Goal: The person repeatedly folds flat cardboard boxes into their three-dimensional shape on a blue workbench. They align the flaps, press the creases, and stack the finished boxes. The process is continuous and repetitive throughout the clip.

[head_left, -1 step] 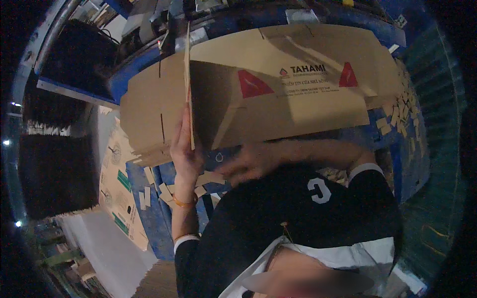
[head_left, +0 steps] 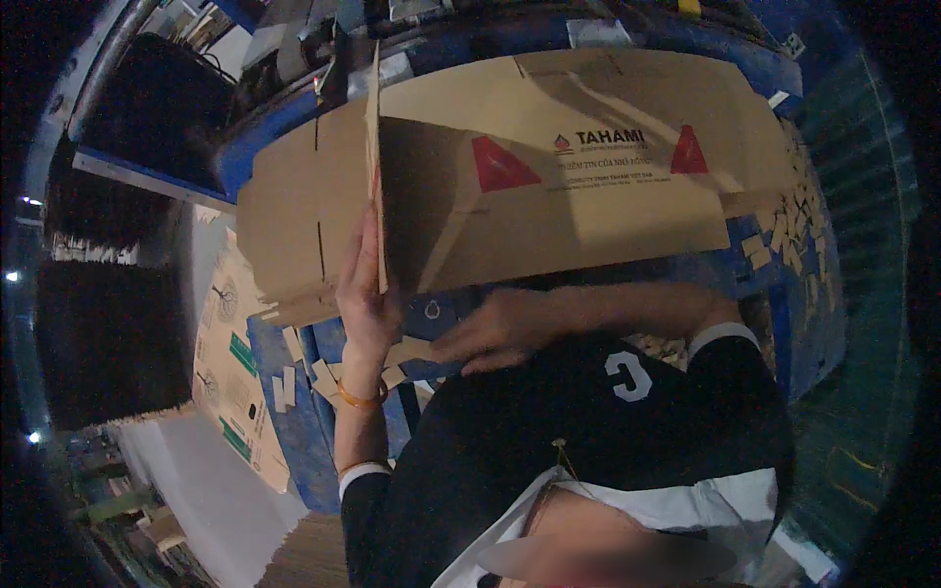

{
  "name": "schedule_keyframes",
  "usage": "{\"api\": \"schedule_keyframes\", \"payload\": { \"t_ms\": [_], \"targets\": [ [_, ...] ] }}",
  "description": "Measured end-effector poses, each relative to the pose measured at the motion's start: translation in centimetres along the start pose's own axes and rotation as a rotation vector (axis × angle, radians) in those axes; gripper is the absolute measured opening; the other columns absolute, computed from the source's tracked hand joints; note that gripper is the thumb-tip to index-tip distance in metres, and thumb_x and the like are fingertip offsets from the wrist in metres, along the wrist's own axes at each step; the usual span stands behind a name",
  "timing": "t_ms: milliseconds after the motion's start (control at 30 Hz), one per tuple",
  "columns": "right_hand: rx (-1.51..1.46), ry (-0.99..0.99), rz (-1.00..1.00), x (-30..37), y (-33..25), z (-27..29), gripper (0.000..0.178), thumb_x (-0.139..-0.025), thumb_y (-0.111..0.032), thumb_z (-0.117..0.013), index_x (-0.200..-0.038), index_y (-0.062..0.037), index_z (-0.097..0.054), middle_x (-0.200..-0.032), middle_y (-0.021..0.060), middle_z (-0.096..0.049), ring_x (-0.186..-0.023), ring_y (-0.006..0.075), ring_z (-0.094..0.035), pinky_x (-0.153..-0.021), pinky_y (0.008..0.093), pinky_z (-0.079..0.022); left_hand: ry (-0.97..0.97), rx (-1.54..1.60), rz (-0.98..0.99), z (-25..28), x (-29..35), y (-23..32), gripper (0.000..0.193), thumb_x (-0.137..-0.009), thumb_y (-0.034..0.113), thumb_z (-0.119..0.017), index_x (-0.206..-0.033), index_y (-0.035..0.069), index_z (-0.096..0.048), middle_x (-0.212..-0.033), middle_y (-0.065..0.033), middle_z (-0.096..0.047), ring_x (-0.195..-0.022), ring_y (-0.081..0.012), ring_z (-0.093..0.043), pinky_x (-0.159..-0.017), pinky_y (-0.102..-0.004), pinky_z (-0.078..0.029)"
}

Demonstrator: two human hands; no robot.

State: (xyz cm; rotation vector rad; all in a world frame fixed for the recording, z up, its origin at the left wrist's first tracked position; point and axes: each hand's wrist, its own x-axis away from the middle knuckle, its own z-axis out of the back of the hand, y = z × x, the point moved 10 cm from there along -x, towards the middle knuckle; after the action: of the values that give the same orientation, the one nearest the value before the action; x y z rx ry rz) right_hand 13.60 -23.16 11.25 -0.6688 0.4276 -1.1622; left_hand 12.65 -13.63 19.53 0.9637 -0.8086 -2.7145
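My left hand (head_left: 365, 279) grips the lower end of an upright cardboard sheet (head_left: 376, 186), which shows nearly edge-on with thumb and fingers around it. Behind and beneath it lie flat brown carton blanks (head_left: 588, 220) in a stack, the top one printed with red shapes and dark lettering. Close to my body, my right hand (head_left: 500, 328) reaches leftward with its fingers stretched out, slightly blurred. Nothing shows in that hand. Its fingertips are next to small cardboard offcuts (head_left: 417, 350) below the stack's near edge.
Under the stack is a blue work surface (head_left: 304, 441). More cardboard scraps (head_left: 789, 230) are scattered at the right. Printed carton sheets (head_left: 230, 363) with green marks lean at the left. Dark machinery (head_left: 421, 34) stands beyond the far edge.
My right hand, smeared by motion before, shows more clearly and has shifted slightly. The left hand keeps its hold on the cardboard sheet, almost unmoved.
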Motion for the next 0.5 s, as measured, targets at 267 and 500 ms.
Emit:
{"api": "schedule_keyframes", "payload": {
  "t_ms": [267, 500],
  "targets": [
    [0.738, 0.547, -0.483, 12.1, 0.4, 5.8, 0.061, -0.071, -0.029, -0.070, -0.126, -0.0083, -0.052, -0.135, 0.0135, -0.047, -0.127, 0.0323, -0.043, -0.106, 0.0469, -0.033, -0.375, -0.359, -0.211, -6.4, 1.4, 0.1, 0.058, -0.082, 0.000, -0.049, -0.138, 0.006, -0.040, -0.146, -0.0152, -0.035, -0.135, -0.0314, -0.033, -0.109, -0.0443, -0.029],
    [1.060, 0.627, -0.498, 15.8, 3.6, 4.7, 0.040, -0.083, -0.018, -0.049, -0.122, -0.0102, -0.054, -0.131, 0.0108, -0.050, -0.123, 0.0304, -0.046, -0.101, 0.0454, -0.038, -0.531, -0.599, -0.204, -9.1, 2.4, -0.4, 0.054, -0.085, 0.008, -0.047, -0.139, 0.006, -0.038, -0.147, -0.0123, -0.033, -0.135, -0.0293, -0.033, -0.109, -0.0465, -0.028]
  ]
}}
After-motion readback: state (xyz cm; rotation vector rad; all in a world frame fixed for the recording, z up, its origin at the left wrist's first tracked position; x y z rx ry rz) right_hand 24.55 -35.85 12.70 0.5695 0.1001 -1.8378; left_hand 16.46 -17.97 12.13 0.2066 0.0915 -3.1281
